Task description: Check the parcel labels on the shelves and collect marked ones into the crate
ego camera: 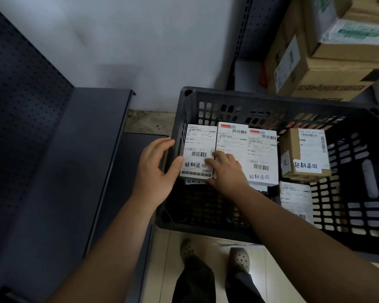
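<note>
Pale tiled floor [206,259] under slotted black crate [359,215] and dark shelving [74,171].

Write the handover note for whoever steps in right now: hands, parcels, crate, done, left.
Left hand: open, thumb against the left edge of the white parcel, fingers outside the crate wall.
Right hand: fingers resting on that parcel's right edge, no firm grip visible.
In the crate: that parcel on another, a second white parcel, a brown box, one more label-up parcel at the right.
Done: several marked parcels collected.
Left: settle this one; check the stacked boxes at the upper right.
</note>
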Demonstrator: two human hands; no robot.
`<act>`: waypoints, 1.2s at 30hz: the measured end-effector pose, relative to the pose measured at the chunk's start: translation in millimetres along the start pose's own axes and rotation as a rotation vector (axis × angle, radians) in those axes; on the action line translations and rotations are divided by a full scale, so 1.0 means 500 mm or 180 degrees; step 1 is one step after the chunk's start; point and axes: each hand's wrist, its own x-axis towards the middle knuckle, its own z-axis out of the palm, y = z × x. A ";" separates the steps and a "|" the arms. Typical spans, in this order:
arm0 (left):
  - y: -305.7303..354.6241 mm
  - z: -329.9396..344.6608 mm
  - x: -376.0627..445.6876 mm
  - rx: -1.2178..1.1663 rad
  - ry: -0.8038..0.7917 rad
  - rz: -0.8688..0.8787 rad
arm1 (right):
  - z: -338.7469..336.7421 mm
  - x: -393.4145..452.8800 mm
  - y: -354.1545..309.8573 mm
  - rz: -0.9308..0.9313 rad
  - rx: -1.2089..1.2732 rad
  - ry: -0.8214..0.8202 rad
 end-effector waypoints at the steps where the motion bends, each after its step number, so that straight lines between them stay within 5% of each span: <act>1: 0.000 -0.003 -0.005 0.0005 0.0006 0.0011 | -0.001 -0.002 0.000 0.0027 0.0029 0.0025; 11: 0.011 -0.030 -0.048 0.0093 -0.0013 0.0015 | -0.035 -0.005 -0.011 0.0185 0.0475 -0.0090; 19: 0.095 -0.066 -0.082 0.0276 -0.0086 0.0078 | -0.191 -0.147 0.013 -0.0219 0.0956 0.0448; 25: 0.207 -0.127 -0.181 0.0306 0.0344 0.0021 | -0.304 -0.245 -0.041 -0.1022 0.0940 0.0453; 36: 0.429 -0.298 -0.680 0.1024 0.2215 -0.0655 | -0.379 -0.532 -0.351 -0.3358 0.1086 -0.0016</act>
